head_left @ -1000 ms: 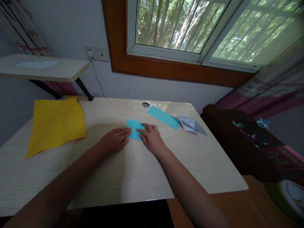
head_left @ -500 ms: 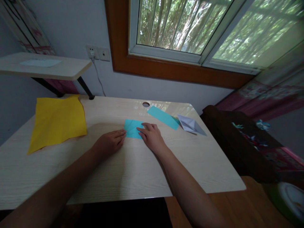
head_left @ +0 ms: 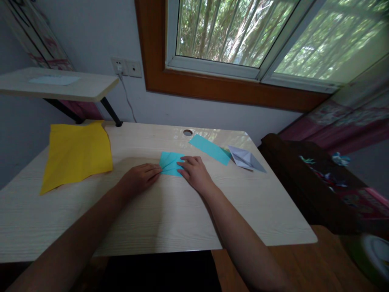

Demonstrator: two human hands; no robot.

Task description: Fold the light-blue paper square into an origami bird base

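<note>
A small sheet of light-blue paper (head_left: 170, 161) with slanting crease lines lies on the desk in front of me. At its left edge is my left hand (head_left: 145, 176), with fingers close together and the tips pinching the lower left part. My right hand (head_left: 196, 172) rests over the right edge, fingers apart and stretched onto the paper, which they partly hide. Farther back to the right lies a light-blue paper strip (head_left: 209, 149). Beside that strip sits a folded white paper piece (head_left: 244, 157) with pointed ends.
A large yellow sheet (head_left: 77, 156) covers part of the desk (head_left: 188, 219) at the left. Behind it stands a raised shelf (head_left: 88, 87) on black legs, with a pale paper (head_left: 54, 80) on top. A round cable hole (head_left: 187, 132) is near the back edge.
The left fingertips now sit closer together at the paper's left edge, and its creases show more clearly. The right hand has barely moved. The whole view has shifted slightly.
</note>
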